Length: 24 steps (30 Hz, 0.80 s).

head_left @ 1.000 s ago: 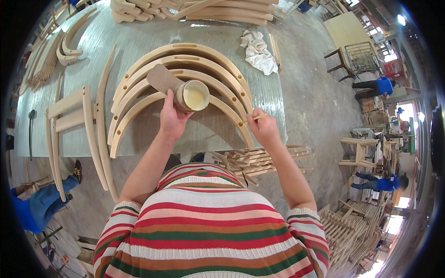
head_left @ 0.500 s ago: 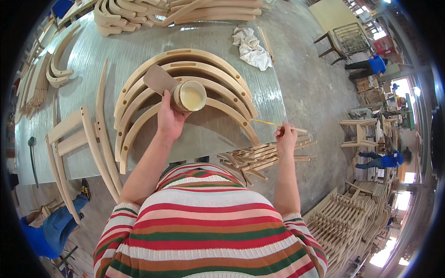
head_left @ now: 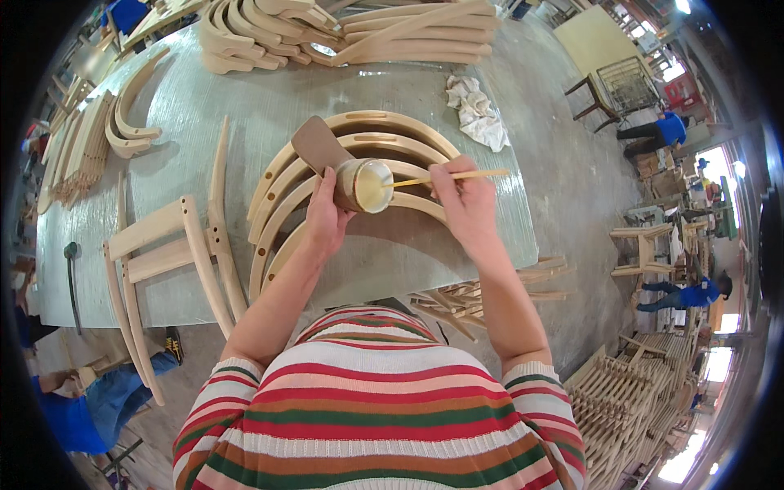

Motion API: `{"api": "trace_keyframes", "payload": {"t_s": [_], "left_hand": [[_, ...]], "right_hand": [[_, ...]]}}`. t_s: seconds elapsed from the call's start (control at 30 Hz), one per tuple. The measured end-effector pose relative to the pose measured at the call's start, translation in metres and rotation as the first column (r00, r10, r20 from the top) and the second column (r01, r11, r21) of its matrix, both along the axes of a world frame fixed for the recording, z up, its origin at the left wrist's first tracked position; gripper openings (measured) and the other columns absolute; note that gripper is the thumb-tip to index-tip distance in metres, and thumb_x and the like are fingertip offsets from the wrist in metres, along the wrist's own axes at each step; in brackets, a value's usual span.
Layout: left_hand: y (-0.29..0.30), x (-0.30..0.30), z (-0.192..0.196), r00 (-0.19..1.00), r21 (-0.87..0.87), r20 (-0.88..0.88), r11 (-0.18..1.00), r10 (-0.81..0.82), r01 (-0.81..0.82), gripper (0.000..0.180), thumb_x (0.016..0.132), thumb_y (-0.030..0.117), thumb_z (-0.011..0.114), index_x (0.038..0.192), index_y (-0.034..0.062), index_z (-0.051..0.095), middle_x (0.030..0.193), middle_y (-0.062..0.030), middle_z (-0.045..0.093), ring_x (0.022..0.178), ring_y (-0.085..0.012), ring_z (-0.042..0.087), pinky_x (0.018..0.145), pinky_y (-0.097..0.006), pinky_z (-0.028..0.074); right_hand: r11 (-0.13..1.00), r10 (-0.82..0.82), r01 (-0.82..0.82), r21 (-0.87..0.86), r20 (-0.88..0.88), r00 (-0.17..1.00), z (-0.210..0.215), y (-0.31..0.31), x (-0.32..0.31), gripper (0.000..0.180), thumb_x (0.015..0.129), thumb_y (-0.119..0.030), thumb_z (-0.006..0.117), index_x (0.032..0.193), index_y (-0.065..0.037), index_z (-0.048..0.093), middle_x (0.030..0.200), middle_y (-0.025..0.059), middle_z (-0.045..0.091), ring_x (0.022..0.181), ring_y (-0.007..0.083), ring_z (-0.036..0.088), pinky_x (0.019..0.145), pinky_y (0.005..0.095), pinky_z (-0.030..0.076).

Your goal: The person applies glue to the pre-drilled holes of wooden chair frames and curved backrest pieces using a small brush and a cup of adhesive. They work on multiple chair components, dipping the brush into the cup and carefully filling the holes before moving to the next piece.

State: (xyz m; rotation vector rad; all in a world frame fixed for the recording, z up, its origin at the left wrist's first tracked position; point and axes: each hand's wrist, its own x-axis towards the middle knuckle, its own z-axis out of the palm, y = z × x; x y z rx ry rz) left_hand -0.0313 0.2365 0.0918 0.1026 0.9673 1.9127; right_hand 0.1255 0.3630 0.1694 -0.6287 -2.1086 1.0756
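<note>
My left hand (head_left: 328, 219) is closed around a small cup (head_left: 349, 186) of pale, creamy liquid, tilted so its opening faces right. A flat brown piece (head_left: 320, 144) sticks out beyond the cup on its far left; whether it is fixed to the cup I cannot tell. My right hand (head_left: 465, 196) pinches a thin yellowish stick (head_left: 415, 181), whose left end is at the mouth of the cup. Beneath both hands several curved wooden rails (head_left: 278, 196) lie nested on the table, with dark round holes near their ends. My right hand covers their right side.
A pale wooden chair frame (head_left: 159, 220) leans at the table's left front edge. Stacked curved parts (head_left: 269, 33) lie at the far side of the plastic-covered table (head_left: 343, 90), near a crumpled white cloth (head_left: 475, 114). A person in blue (head_left: 106, 408) is at lower left; wooden frames (head_left: 629, 408) stand right.
My right hand has moved left and away from me, bringing the stick's end to the cup. The view has shifted, so the table's things appear farther right and lower.
</note>
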Motion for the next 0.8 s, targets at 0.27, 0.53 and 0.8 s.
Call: {"api": "trace_keyframes", "payload": {"t_s": [0.27, 0.53, 0.8], "left_hand": [[-0.012, -0.035, -0.009, 0.992, 0.131, 0.108, 0.989, 0.061, -0.075, 0.040, 0.098, 0.037, 0.032, 0.128, 0.0113, 0.036, 0.124, -0.0053, 0.049, 0.111, -0.0184, 0.051, 0.092, -0.040, 0.043], [0.015, -0.070, -0.002, 0.983, 0.089, 0.136, 0.986, 0.125, -0.138, 0.047, 0.099, 0.041, 0.025, 0.129, 0.0086, 0.039, 0.128, -0.0069, 0.048, 0.119, -0.0220, 0.046, 0.098, -0.044, 0.038], [0.063, -0.090, -0.010, 0.976, 0.121, 0.196, 0.985, 0.098, -0.123, 0.043, 0.098, 0.041, 0.029, 0.126, 0.0095, 0.039, 0.124, -0.0084, 0.050, 0.116, -0.0240, 0.048, 0.099, -0.046, 0.039]], "right_hand": [[0.571, -0.084, -0.145, -0.808, -0.233, 0.969, -0.028, 0.013, -0.053, 0.016, 0.091, -0.017, 0.055, 0.082, -0.005, 0.051, 0.068, 0.0075, 0.060, 0.053, 0.0112, 0.054, 0.050, 0.0234, 0.047], [0.419, -0.123, -0.340, -0.842, -0.424, 0.897, -0.053, 0.051, -0.077, 0.006, 0.085, -0.001, 0.055, 0.088, -0.006, 0.056, 0.076, 0.0064, 0.062, 0.071, 0.0160, 0.063, 0.065, 0.0300, 0.054], [0.278, -0.269, -0.260, -0.925, -0.334, 0.903, -0.091, 0.081, -0.109, 0.015, 0.088, -0.015, 0.060, 0.076, -0.009, 0.052, 0.067, 0.0023, 0.055, 0.057, 0.0109, 0.055, 0.055, 0.0264, 0.050]]}}
